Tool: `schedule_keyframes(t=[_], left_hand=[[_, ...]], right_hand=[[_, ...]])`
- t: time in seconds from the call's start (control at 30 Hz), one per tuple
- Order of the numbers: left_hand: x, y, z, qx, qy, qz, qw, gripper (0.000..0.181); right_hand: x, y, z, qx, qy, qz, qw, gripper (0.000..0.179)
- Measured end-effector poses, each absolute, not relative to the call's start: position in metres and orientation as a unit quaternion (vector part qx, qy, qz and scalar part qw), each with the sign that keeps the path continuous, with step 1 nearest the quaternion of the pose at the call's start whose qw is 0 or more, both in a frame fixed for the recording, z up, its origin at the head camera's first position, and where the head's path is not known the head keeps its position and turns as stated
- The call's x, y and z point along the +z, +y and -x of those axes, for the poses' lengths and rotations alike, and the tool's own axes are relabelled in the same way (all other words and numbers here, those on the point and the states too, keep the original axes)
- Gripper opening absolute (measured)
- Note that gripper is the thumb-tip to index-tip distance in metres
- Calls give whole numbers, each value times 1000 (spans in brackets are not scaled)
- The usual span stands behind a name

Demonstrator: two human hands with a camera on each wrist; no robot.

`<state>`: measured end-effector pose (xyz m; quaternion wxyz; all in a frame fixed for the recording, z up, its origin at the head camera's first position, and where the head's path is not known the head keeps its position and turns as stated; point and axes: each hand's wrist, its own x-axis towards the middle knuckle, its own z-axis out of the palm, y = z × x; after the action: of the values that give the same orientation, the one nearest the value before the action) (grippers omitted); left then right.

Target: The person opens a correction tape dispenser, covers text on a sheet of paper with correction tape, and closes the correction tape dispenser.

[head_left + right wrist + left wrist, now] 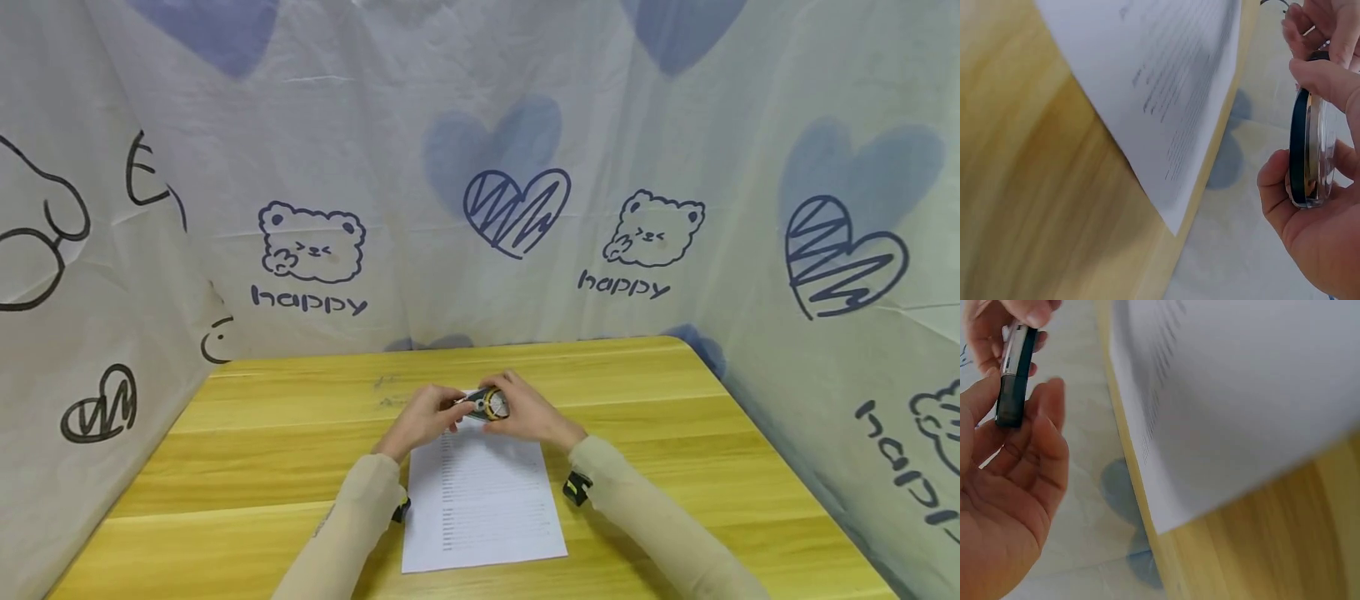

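Observation:
Over the far end of a printed sheet of paper (495,508), both hands hold one correction tape (496,403). It has a dark side, a clear cover and a yellow ring inside. My right hand (525,412) grips the round body by its edges, thumb on one side and fingers on the other, as the right wrist view shows. At the narrow end, my left hand (431,417) pinches the dark see-through cap (1011,403) between thumb and fingers. In the left wrist view its other fingers (1047,444) are loosely bent below the cap.
The paper lies on a yellow wood-grain table (262,467). A pale curtain (420,267) with hearts and bear drawings hangs behind the table and along both sides. Dark bands with small devices (577,488) sit at both wrists.

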<state>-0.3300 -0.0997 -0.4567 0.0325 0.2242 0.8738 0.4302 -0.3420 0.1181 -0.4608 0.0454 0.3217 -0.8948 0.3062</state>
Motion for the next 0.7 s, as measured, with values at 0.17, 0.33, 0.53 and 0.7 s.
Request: schedule_keyframes(t=[0.17, 0.33, 0.53, 0.7], left_hand=[[-454, -104, 327, 403, 890, -210, 30, 29], [-455, -110, 325, 352, 914, -200, -4, 28], [-457, -121, 325, 297, 938, -172, -50, 24], [-457, -127, 325, 270, 946, -169, -60, 22]], right_hand=[[-462, 124, 347, 314, -903, -292, 39, 58], [-468, 136, 353, 316, -911, -263, 26, 58], [-466, 149, 354, 321, -914, -247, 18, 59], [-467, 161, 356, 309, -922, -233, 30, 55]])
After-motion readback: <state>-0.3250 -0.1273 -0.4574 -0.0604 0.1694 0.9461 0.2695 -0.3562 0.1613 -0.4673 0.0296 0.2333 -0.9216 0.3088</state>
